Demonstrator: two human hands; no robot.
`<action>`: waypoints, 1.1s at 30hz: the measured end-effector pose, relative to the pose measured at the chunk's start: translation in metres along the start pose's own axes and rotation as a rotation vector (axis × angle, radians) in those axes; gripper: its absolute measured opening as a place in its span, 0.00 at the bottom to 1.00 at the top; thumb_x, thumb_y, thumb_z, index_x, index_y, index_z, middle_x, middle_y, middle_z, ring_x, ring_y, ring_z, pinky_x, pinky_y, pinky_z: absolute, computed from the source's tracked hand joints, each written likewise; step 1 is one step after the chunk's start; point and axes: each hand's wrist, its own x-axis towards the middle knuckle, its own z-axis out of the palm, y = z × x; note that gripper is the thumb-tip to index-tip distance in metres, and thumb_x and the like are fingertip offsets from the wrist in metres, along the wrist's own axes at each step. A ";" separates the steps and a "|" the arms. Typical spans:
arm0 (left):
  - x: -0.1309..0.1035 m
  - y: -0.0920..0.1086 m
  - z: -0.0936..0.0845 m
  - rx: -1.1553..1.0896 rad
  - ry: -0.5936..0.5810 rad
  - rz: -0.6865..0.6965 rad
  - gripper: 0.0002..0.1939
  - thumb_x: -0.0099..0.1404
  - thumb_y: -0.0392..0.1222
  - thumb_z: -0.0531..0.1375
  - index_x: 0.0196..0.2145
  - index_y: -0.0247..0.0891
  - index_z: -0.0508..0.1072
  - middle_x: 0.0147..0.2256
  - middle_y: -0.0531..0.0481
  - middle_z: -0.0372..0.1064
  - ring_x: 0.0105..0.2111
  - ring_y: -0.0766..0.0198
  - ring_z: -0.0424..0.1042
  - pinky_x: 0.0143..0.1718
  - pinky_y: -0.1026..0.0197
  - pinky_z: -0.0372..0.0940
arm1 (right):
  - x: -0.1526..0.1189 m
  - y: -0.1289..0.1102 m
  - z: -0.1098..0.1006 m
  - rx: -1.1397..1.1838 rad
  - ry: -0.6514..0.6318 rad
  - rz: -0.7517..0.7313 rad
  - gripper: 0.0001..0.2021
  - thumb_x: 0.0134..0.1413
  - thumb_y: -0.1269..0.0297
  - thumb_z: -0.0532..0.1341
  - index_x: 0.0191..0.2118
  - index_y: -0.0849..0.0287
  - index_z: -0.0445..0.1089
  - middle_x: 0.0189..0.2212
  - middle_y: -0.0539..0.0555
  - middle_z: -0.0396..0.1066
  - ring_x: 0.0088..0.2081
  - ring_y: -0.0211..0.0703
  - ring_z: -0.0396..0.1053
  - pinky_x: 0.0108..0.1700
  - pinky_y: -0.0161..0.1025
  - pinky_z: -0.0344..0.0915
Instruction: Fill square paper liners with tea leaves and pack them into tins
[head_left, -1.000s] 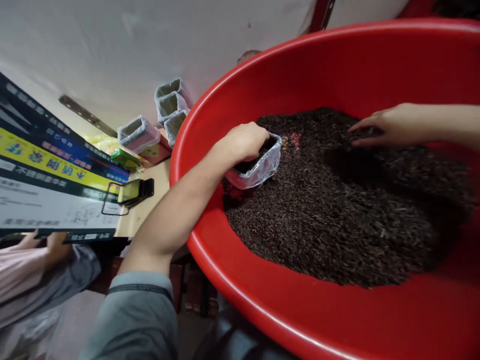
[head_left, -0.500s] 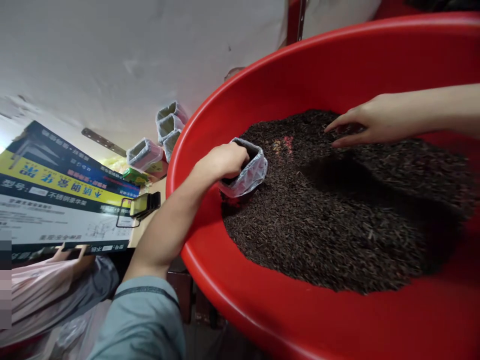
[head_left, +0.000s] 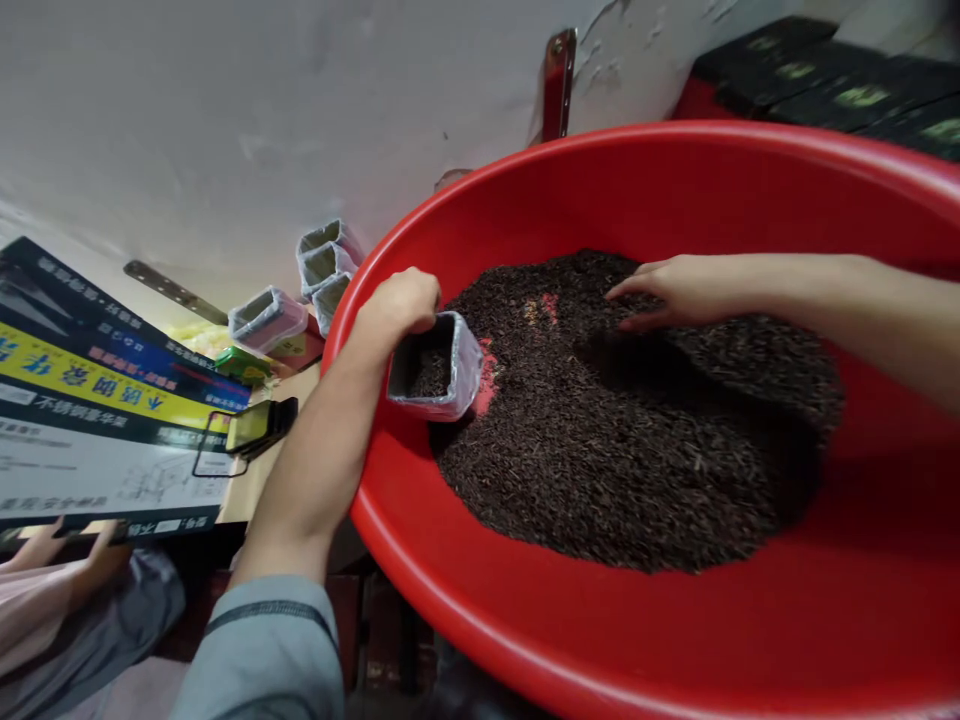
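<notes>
A large red basin holds a broad heap of dark, loose tea-like leaves. At its left inner side, a square container lined with clear plastic is tilted, with some dark leaves inside. My left hand grips the upper edge of this container, fingers closed on it. Over the back right of the heap, my right hand hovers with its fingers apart and nothing seen in it. A dark shadow lies on the leaves below it.
Several similar lined containers stand left of the basin by the wall. A printed cardboard box and a black-framed device are farther left. Another person's hands show at lower left. Dark packages lie behind the basin.
My left hand has come out of the container mouth to its edge, and leaves now show inside. In the view, the container and both hands sit farther left; the camera has shifted too.
</notes>
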 end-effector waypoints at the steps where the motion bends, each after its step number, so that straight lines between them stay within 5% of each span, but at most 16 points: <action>1: -0.002 -0.005 -0.001 0.016 -0.084 -0.054 0.17 0.55 0.31 0.62 0.43 0.35 0.83 0.41 0.39 0.81 0.41 0.51 0.79 0.40 0.59 0.71 | 0.001 -0.002 0.003 0.018 0.071 -0.013 0.31 0.61 0.54 0.64 0.67 0.63 0.66 0.59 0.68 0.69 0.56 0.58 0.72 0.61 0.47 0.65; 5: -0.004 -0.022 0.000 -0.084 -0.258 -0.055 0.18 0.53 0.33 0.63 0.43 0.37 0.82 0.39 0.45 0.82 0.38 0.56 0.80 0.38 0.64 0.71 | 0.023 -0.022 0.011 0.116 0.258 0.023 0.45 0.56 0.43 0.65 0.73 0.59 0.55 0.71 0.68 0.50 0.65 0.66 0.62 0.66 0.55 0.61; 11: -0.003 -0.034 0.003 -0.137 -0.250 -0.013 0.21 0.51 0.33 0.63 0.44 0.36 0.81 0.39 0.44 0.81 0.33 0.59 0.79 0.33 0.65 0.70 | 0.102 -0.079 -0.012 0.407 0.093 0.326 0.67 0.39 0.31 0.70 0.76 0.61 0.39 0.73 0.77 0.37 0.67 0.78 0.56 0.66 0.61 0.60; 14: -0.010 -0.044 0.000 -0.229 -0.178 0.029 0.24 0.51 0.32 0.63 0.47 0.38 0.80 0.41 0.44 0.81 0.33 0.58 0.79 0.32 0.64 0.71 | 0.141 -0.116 -0.012 0.568 0.137 0.411 0.72 0.37 0.31 0.71 0.77 0.59 0.29 0.74 0.77 0.28 0.71 0.78 0.45 0.67 0.63 0.57; 18: -0.022 -0.057 -0.003 -0.432 0.031 -0.045 0.24 0.57 0.29 0.60 0.52 0.38 0.76 0.40 0.44 0.80 0.31 0.61 0.77 0.30 0.64 0.69 | 0.176 -0.164 0.018 0.579 0.175 0.436 0.71 0.38 0.32 0.71 0.76 0.49 0.25 0.74 0.73 0.18 0.73 0.82 0.31 0.65 0.74 0.49; 21: -0.023 -0.062 -0.004 -0.480 0.145 -0.082 0.20 0.62 0.29 0.59 0.51 0.36 0.75 0.37 0.44 0.78 0.29 0.62 0.75 0.29 0.63 0.68 | 0.189 -0.187 0.040 0.432 0.208 0.435 0.57 0.47 0.37 0.69 0.75 0.46 0.38 0.75 0.72 0.23 0.73 0.83 0.34 0.64 0.77 0.47; 25: -0.016 -0.060 -0.002 -0.503 0.151 -0.063 0.19 0.64 0.31 0.60 0.53 0.37 0.74 0.38 0.45 0.77 0.29 0.63 0.75 0.31 0.63 0.69 | 0.192 -0.195 0.043 0.360 0.241 0.363 0.37 0.57 0.40 0.62 0.69 0.46 0.57 0.72 0.70 0.43 0.69 0.77 0.49 0.62 0.70 0.55; 28: -0.014 -0.054 -0.002 -0.473 0.107 -0.056 0.18 0.67 0.32 0.59 0.54 0.38 0.73 0.40 0.45 0.76 0.31 0.63 0.76 0.33 0.63 0.69 | 0.191 -0.197 0.038 0.366 0.231 0.320 0.29 0.64 0.43 0.56 0.66 0.46 0.61 0.66 0.68 0.54 0.64 0.71 0.58 0.59 0.67 0.60; 33: -0.012 -0.052 0.000 -0.486 0.116 0.003 0.20 0.65 0.33 0.60 0.54 0.37 0.75 0.41 0.44 0.78 0.33 0.63 0.76 0.32 0.64 0.68 | 0.184 -0.198 0.034 0.333 0.268 0.240 0.24 0.68 0.49 0.50 0.65 0.48 0.63 0.63 0.68 0.58 0.59 0.68 0.63 0.53 0.56 0.67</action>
